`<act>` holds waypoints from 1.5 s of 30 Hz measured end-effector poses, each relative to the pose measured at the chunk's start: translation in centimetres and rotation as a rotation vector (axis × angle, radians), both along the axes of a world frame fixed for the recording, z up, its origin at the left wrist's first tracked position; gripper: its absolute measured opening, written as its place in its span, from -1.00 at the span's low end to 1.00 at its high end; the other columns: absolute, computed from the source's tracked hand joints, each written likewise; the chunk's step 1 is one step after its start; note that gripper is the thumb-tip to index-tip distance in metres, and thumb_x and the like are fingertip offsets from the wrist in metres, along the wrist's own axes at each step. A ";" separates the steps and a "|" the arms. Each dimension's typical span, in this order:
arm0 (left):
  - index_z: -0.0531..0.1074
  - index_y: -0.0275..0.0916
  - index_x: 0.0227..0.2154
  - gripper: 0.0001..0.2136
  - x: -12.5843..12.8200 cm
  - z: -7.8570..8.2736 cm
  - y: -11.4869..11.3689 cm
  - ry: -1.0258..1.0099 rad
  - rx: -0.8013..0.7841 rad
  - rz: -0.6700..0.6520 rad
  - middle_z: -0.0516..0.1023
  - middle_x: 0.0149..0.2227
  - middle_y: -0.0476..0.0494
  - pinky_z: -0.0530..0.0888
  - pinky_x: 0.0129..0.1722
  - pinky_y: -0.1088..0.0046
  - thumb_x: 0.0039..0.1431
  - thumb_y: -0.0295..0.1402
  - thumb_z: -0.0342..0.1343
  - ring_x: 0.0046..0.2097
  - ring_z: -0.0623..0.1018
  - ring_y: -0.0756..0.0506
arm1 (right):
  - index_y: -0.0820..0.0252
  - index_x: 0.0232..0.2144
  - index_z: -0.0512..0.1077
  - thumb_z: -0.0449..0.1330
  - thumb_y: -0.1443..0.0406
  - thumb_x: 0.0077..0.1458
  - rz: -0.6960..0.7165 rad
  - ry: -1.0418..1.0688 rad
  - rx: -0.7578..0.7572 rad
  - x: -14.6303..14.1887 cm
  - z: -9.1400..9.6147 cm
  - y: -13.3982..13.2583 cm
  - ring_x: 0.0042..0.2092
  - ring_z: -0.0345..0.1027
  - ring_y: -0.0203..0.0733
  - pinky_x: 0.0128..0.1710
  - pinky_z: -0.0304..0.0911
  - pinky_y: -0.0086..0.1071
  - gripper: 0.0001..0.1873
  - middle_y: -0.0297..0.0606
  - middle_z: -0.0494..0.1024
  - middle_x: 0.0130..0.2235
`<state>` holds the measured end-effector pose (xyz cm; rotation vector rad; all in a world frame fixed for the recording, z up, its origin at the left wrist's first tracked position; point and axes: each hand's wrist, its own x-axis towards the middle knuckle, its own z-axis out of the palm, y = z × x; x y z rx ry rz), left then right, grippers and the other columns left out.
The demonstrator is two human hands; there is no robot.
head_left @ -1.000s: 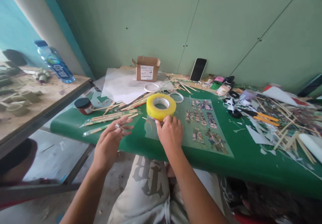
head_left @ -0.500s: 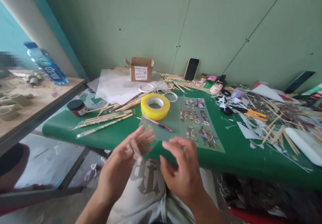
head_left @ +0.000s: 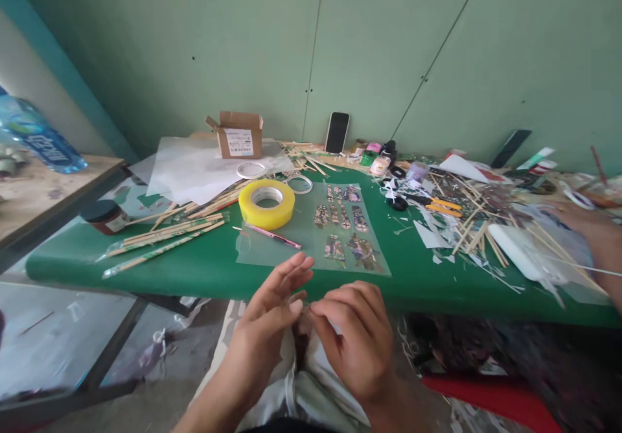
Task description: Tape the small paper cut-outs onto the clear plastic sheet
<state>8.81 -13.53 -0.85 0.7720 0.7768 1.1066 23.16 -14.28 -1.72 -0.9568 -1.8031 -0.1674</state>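
Observation:
My left hand (head_left: pixel 269 313) and my right hand (head_left: pixel 359 345) meet fingertip to fingertip in front of the green table's (head_left: pixel 208 271) near edge, above my lap. My left fingers are stretched forward, with the thumb pressed to the right fingertips. My right fingers are curled in a pinch. A small clear strip seems to be held between them, though it is hard to see. Just beyond lie a clear sheet with printed stickers (head_left: pixel 340 225), a pink pen-like tool (head_left: pixel 273 236) and a yellow tape roll (head_left: pixel 266 203).
Bundles of wooden sticks (head_left: pixel 165 235) lie at the left, with a dark-lidded jar (head_left: pixel 104 216). White paper (head_left: pixel 194 167), a cardboard box (head_left: pixel 238 135) and a phone (head_left: pixel 337 132) are at the back. Scraps and orange-handled scissors (head_left: pixel 437 206) clutter the right, where another person's hand (head_left: pixel 605 238) rests.
My right hand left the yellow tape roll and came back toward my lap. Both hands drew together below the table edge. The view swung to the right.

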 end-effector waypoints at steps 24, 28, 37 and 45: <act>0.48 -0.28 -0.33 -0.80 8.8 0.2 9.7 0.520 0.370 -0.042 0.52 -0.46 -0.02 0.31 -0.41 0.50 0.00 -0.31 0.27 -0.45 0.43 0.03 | 0.10 -0.42 0.43 0.28 0.06 0.08 -0.021 0.675 -0.321 11.2 2.3 11.3 -0.51 0.29 -0.32 -0.47 0.27 -0.39 -0.73 -0.39 0.44 -0.52; 0.52 -0.26 -0.39 -0.87 10.6 -0.6 13.5 0.758 0.455 -0.017 0.58 -0.41 -0.04 0.32 -0.39 0.47 0.05 -0.30 0.21 -0.45 0.42 0.02 | 0.10 -0.43 0.43 0.31 0.01 0.00 0.079 0.717 -0.439 13.5 1.1 15.7 -0.50 0.24 -0.36 -0.49 0.24 -0.40 -0.69 -0.40 0.42 -0.48; 0.47 -0.21 -0.34 -0.82 12.7 -2.3 16.5 0.956 0.389 -0.006 0.58 -0.43 -0.01 0.31 -0.34 0.44 -0.01 -0.27 0.24 -0.36 0.51 -0.05 | 0.10 -0.42 0.46 0.35 -0.04 -0.08 0.244 0.722 -0.609 15.8 -2.2 21.5 -0.51 0.21 -0.37 -0.48 0.21 -0.41 -0.63 -0.43 0.37 -0.50; 0.36 -0.15 -0.20 -0.72 13.6 -2.5 16.1 1.166 0.311 0.026 0.63 -0.41 -0.01 0.34 -0.29 0.38 0.02 -0.28 0.25 -0.23 0.60 -0.18 | 0.14 -0.46 0.52 0.38 -0.07 -0.17 0.227 0.675 -0.660 16.1 -4.9 23.9 -0.50 0.22 -0.37 -0.46 0.21 -0.42 -0.58 -0.39 0.48 -0.49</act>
